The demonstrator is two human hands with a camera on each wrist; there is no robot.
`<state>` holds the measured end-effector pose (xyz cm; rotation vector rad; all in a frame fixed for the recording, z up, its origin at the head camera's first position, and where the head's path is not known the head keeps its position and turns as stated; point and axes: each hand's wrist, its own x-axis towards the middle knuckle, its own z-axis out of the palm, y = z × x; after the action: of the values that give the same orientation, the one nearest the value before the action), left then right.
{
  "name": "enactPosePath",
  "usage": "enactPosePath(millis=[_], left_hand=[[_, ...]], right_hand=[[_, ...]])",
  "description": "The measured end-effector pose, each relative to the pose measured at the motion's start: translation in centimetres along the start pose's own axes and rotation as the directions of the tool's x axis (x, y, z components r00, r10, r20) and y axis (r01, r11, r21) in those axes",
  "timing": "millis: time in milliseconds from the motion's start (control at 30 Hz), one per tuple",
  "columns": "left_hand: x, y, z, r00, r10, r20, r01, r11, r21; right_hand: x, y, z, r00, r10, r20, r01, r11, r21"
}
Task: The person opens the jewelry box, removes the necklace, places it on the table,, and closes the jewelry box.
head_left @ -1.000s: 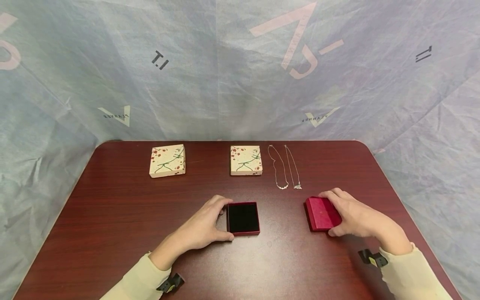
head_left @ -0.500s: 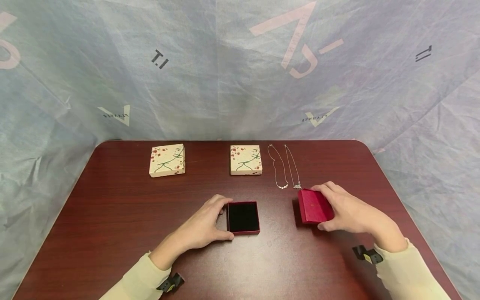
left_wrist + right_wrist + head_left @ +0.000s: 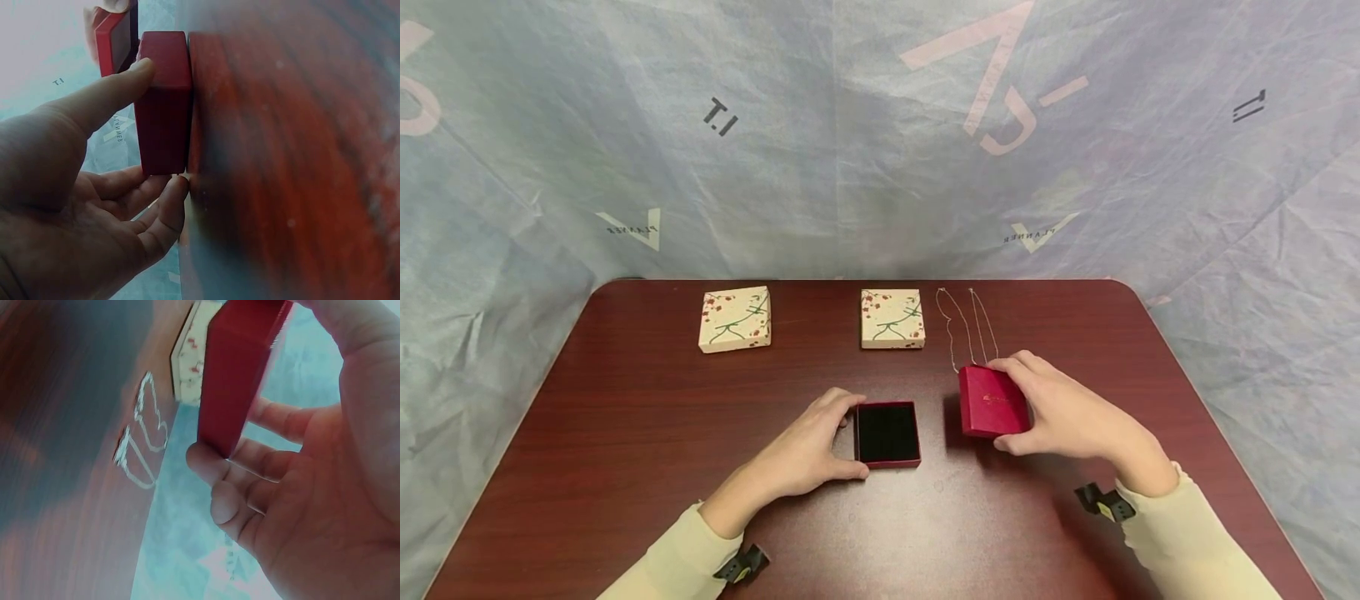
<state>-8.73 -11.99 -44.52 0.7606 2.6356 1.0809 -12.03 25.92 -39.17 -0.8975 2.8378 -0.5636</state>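
A red box base [image 3: 887, 434] with a black lining lies on the table, and my left hand [image 3: 801, 446] grips it between thumb and fingers. In the left wrist view the thumb rests on one side of the box base [image 3: 164, 112] and the fingers touch the opposite side. My right hand [image 3: 1067, 408] holds a red box lid [image 3: 995, 402] raised above the table, right of the base. The lid [image 3: 234, 375] is pinched by thumb and fingers in the right wrist view. Two thin necklaces [image 3: 967, 321] lie beyond it, their pendants hidden by the lid in the head view.
Two cream boxes with a floral print stand near the back edge: one at the left [image 3: 735, 320], one in the middle [image 3: 892, 319]. The dark red wooden table [image 3: 647, 417] has a hanging grey cloth [image 3: 835, 167] behind it.
The right hand has lifted the lid and carried it left, toward the base, and it now overlaps the necklaces in the head view. The left hand and base have stayed in place.
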Motion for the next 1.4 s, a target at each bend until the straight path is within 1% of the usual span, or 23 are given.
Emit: enactPosePath(millis=[167,300,533,800,1033,1167,1400], left_hand=[[0.0,-0.1,0.0,1.000,-0.001,0.002,0.001,1.000,0.004],[0.0,0.0,0.0,1.000,-0.015,0.004,0.015,1.000,0.004],[0.0,0.0,0.0,0.999,-0.033,0.004,0.033,0.999,0.004],[-0.1,-0.2,0.1,1.000,-0.028,-0.004,0.028,1.000,0.004],[-0.1,-0.2,0.1,1.000,-0.018,-0.009,0.018,1.000,-0.004],[-0.1,-0.1,0.1,1.000,-0.029,-0.005,0.029,0.999,-0.020],[-0.1,0.0,0.0,0.999,-0.047,-0.006,0.047,0.999,-0.019]], right_hand=[[1.2,-1.3,0.5,0.999,-0.040,-0.008,0.040,0.999,0.004],[2.1,-2.4,1.0,0.997,-0.079,-0.019,0.079,0.997,-0.002],[3.5,-4.1,2.2,0.992,-0.119,-0.031,0.119,0.993,-0.018],[4.7,-5.7,3.5,0.991,-0.130,-0.031,0.128,0.989,-0.068],[5.5,-6.7,4.6,0.987,-0.160,-0.022,0.158,0.985,-0.075],[5.9,-7.2,5.2,0.985,-0.174,-0.016,0.172,0.980,-0.098],[6.4,-8.0,5.8,0.984,-0.176,-0.004,0.175,0.978,-0.115]])
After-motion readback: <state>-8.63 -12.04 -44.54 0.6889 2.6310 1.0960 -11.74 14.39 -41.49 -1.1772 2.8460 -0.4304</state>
